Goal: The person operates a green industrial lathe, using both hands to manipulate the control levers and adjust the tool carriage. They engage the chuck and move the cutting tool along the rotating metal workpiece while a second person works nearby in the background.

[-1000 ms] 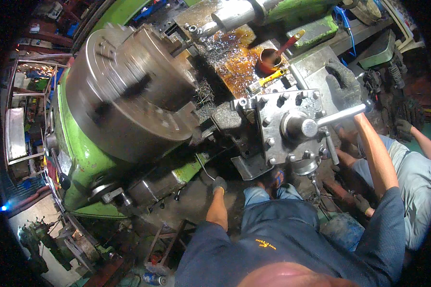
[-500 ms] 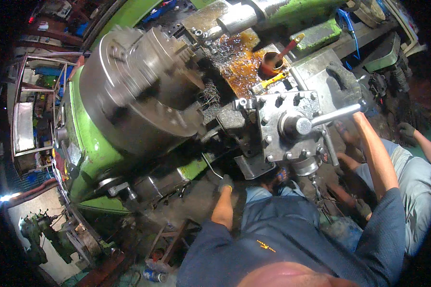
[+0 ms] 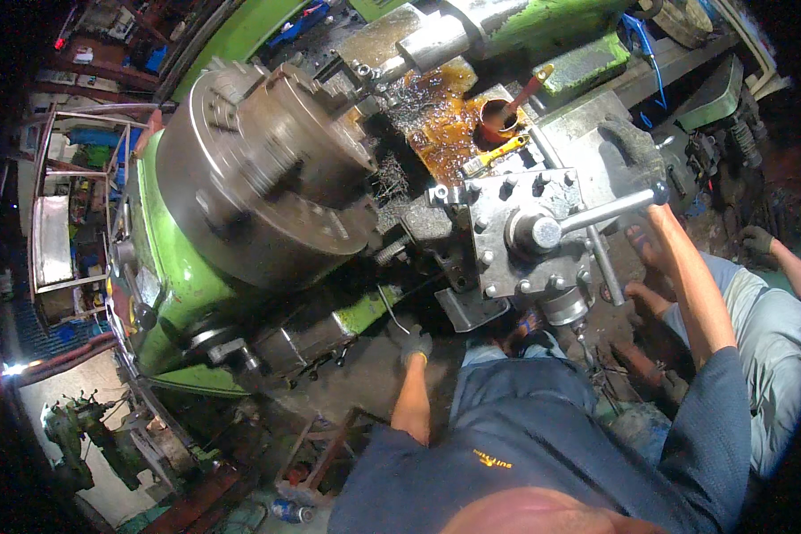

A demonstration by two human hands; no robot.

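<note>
My left hand [image 3: 416, 343], in a dark glove, is closed around the end of a thin bent metal rod [image 3: 392, 307] below the lathe's carriage. My right hand [image 3: 636, 156], also gloved, lies with fingers extended on the flat grey metal slide [image 3: 589, 147], beyond the tool post. Near that wrist is the long clamp lever [image 3: 610, 214] of the square tool post [image 3: 534, 267], which has several bolts around its top. To the left, the large lathe chuck [image 3: 240, 169] is blurred by turning, with a round metal workpiece [image 3: 316, 129] in it.
A pot [image 3: 497, 120] with a brush in it and a yellow-handled brush [image 3: 498, 155] sit beside oily metal chips [image 3: 440, 116]. The green tailstock [image 3: 543, 36] stands behind. At the right, another person's gloved hand [image 3: 756, 238] and grey clothing [image 3: 765, 329] are close to my right arm.
The view has shifted slightly, so the tool post appears a little further left. The chuck is blurred in both frames. Both my hands keep nearly the same places.
</note>
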